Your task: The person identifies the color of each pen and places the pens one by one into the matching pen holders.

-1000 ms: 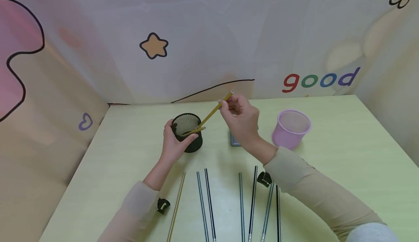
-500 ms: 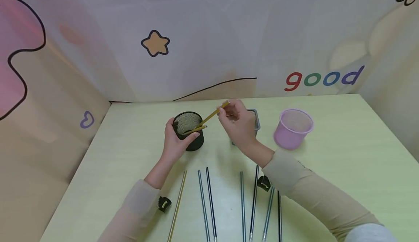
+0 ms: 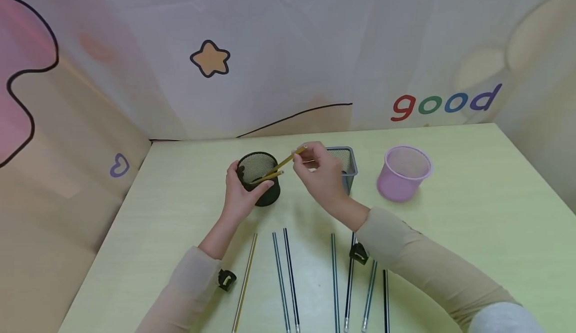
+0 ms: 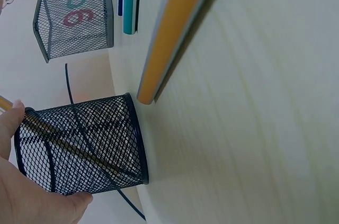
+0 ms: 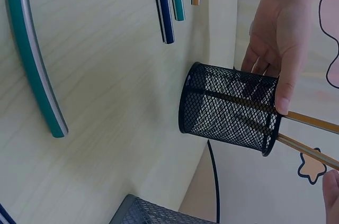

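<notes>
My left hand point(image 3: 238, 200) grips a black mesh pencil cup point(image 3: 269, 196) from its left side, thumb near the rim. The cup stands on the table. One yellow pencil point(image 3: 275, 174) leans inside it, its upper end past the rim beside the thumb. With fingertips and thumb, my right hand point(image 3: 320, 177) pinches the upper end of a second yellow pencil point(image 5: 306, 152). That pencil slants into the cup; its lower part shows through the mesh in the right wrist view.
Behind my right hand stands a grey rectangular mesh holder point(image 3: 349, 175), partly hidden. Farther right is a pink cup point(image 3: 399, 188). Near the front lie a yellow pencil point(image 3: 245, 280) and several teal and dark pencils point(image 3: 291, 280). A printed cloth wall point(image 3: 288, 48) rises behind the table.
My right hand has moved down and slightly left, sliding its yellow pencil deeper into the cup. More of the grey holder shows. My left hand and the cup have stayed put.
</notes>
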Available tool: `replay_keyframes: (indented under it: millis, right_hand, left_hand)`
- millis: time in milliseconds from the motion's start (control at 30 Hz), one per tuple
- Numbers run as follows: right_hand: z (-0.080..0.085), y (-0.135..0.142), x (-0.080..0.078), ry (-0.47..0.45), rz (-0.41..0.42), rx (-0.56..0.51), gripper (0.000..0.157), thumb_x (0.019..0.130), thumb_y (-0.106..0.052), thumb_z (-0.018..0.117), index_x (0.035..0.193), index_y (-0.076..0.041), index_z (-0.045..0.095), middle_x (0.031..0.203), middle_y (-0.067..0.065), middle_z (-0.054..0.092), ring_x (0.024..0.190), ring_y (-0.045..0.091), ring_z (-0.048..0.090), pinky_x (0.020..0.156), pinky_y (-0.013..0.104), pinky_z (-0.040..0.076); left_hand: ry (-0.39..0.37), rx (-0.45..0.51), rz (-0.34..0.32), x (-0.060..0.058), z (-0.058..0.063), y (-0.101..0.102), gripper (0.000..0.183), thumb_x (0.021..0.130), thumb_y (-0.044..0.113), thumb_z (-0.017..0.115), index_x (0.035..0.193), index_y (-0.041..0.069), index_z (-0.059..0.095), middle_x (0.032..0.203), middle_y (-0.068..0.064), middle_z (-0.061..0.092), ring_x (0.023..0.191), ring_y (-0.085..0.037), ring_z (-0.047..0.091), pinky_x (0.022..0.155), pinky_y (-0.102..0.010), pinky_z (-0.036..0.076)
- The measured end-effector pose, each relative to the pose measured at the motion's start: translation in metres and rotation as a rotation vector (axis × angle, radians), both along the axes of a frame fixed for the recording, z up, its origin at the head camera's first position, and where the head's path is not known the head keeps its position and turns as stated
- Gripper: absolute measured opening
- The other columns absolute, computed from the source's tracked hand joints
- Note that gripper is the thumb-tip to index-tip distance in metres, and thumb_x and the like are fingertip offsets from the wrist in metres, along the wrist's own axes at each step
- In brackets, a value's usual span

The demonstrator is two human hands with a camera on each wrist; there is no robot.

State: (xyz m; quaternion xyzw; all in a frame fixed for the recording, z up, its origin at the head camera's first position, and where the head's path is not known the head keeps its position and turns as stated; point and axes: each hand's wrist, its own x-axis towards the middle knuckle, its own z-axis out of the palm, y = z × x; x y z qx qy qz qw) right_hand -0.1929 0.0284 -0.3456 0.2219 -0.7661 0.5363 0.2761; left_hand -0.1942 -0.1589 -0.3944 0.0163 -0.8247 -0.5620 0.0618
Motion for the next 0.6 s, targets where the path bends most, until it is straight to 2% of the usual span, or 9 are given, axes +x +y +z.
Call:
replay_keyframes:
  millis: [267, 600]
  right_hand:
    - [-0.005, -0.007, 0.001, -0.069, 0.002, 0.050, 0.011, 0.084, 0.003, 0.063, 0.095, 0.004, 0.061, 0.090, 0.016, 0.070, 0.079, 0.025, 0.068, 0.068, 0.033, 0.057]
    - [-0.010, -0.016, 0.000, -0.123, -0.001, 0.058, 0.009, 0.083, 0.004, 0.062, 0.093, 0.004, 0.061, 0.087, 0.017, 0.070, 0.077, 0.026, 0.068, 0.065, 0.032, 0.057]
  left_hand:
    - [-0.019, -0.004, 0.004, 0.000, 0.000, -0.001, 0.095, 0.078, 0.025, 0.077, 0.145, -0.002, 0.015, 0.144, -0.023, 0.028, 0.132, -0.034, 0.033, 0.111, -0.047, 0.029]
    - [-0.027, -0.003, 0.002, 0.000, 0.002, -0.001, 0.096, 0.078, 0.022, 0.078, 0.146, -0.003, 0.014, 0.145, -0.023, 0.027, 0.133, -0.033, 0.032, 0.112, -0.047, 0.028]
